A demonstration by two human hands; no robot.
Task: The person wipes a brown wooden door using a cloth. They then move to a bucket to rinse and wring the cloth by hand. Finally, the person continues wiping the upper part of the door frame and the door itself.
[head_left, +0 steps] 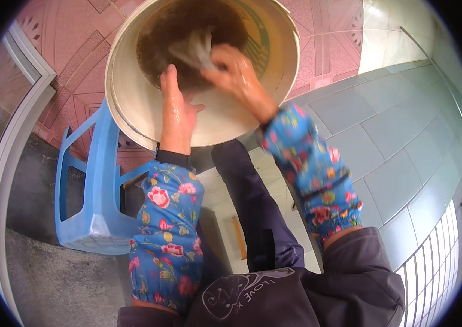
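A large white plastic bucket (133, 103) stands at the top centre, holding dark murky water. My left hand (176, 109) lies wet and flat against the bucket's inner wall, fingers together and pointing up toward the water. My right hand (236, 71) reaches over the rim from the right and grips a pale grey cloth (193, 49) that trails into the water. Both forearms wear blue floral sleeve covers over dark sleeves.
A light blue plastic stool (97, 185) lies on its side at the left, beside the bucket. Pink patterned floor tiles (73, 65) surround the bucket. A pale grey-blue tiled wall (394, 136) runs along the right, and a white metal grille (438, 261) sits at lower right.
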